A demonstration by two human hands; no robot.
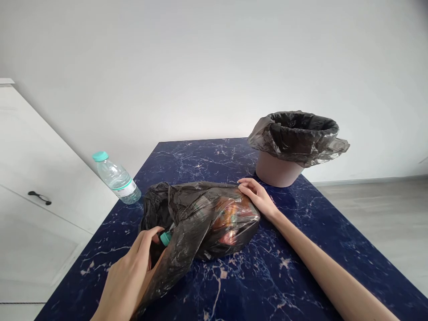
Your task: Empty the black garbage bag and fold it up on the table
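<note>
A black bin bag (197, 218) lies bulging on its side near the middle of the dark blue marbled table (301, 267); orange and red packaging shows dimly through the thin plastic at its far end. The left hand (129, 278) curls at the bag's near opening, fingers closed round a bottle with a teal cap (165, 238) that pokes out of the plastic. The right hand (256, 196) rests on the bag's far upper edge, fingertips pinching the film. A clear water bottle (117, 178) leans at the table's left edge; a lined waste bin (292, 149) stands behind, well apart from the bag.
</note>
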